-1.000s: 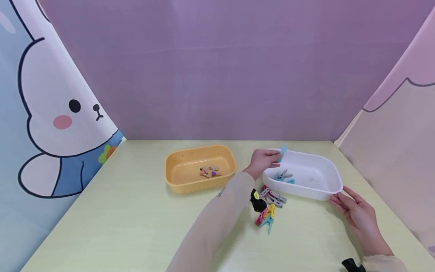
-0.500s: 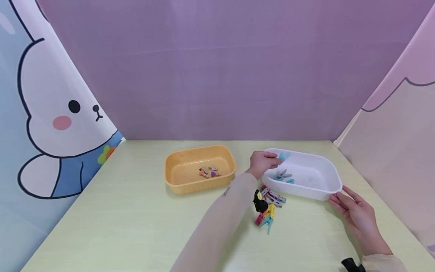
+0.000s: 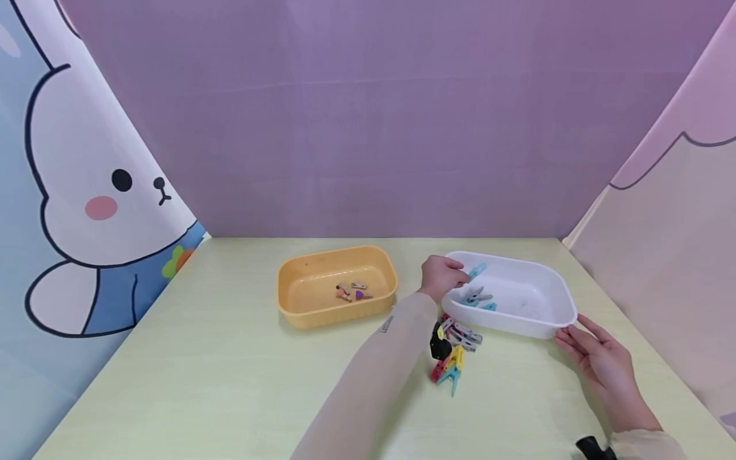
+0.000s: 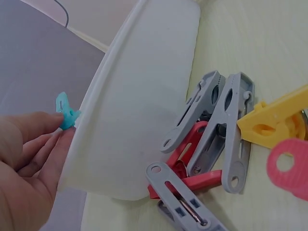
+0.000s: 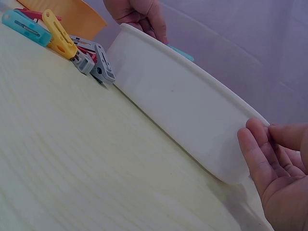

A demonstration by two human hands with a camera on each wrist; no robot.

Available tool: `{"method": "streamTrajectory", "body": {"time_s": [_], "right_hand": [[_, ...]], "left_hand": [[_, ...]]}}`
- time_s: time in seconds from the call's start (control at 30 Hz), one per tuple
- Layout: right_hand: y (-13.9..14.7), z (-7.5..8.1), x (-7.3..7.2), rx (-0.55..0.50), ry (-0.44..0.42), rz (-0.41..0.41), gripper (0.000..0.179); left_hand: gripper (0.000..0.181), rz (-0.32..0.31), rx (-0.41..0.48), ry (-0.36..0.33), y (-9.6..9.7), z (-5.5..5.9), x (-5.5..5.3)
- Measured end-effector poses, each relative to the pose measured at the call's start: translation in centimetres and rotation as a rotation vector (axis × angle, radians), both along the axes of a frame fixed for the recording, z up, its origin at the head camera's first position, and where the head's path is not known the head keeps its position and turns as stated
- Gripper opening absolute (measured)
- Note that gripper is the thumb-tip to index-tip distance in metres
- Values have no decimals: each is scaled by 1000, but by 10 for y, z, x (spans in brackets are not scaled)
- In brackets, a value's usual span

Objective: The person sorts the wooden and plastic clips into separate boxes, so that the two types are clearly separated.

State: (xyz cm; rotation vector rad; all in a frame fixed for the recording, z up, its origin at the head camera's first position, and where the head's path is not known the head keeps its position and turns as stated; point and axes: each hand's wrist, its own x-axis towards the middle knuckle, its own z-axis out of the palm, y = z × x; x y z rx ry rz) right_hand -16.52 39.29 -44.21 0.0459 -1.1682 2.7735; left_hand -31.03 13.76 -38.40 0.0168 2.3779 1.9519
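The held clip [image 4: 68, 118] is turquoise, the right-hand basin [image 3: 535, 297] white.

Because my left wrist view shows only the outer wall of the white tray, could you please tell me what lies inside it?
Observer: In the head view, gray and blue clothespins lie inside the white tray, toward its left end.
Operator: Thank you; is anything holding the other end?
Observer: Yes, the right hand holds its near right corner.
Operator: And is there a second tray?
Observer: Yes, an orange tray stands to the left of the white one.
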Motion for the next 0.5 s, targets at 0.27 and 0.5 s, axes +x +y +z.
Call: {"method": "streamTrajectory", "body": {"time_s": [0.27,0.5], "right_hand": [[0,0,-1,10,2,-2,37],[1,0,-1,3,-4,-3,37]], "left_hand": [[17,18,-79,29,1,-2,-2],[15,2,-77,34,1,0,0]]}}
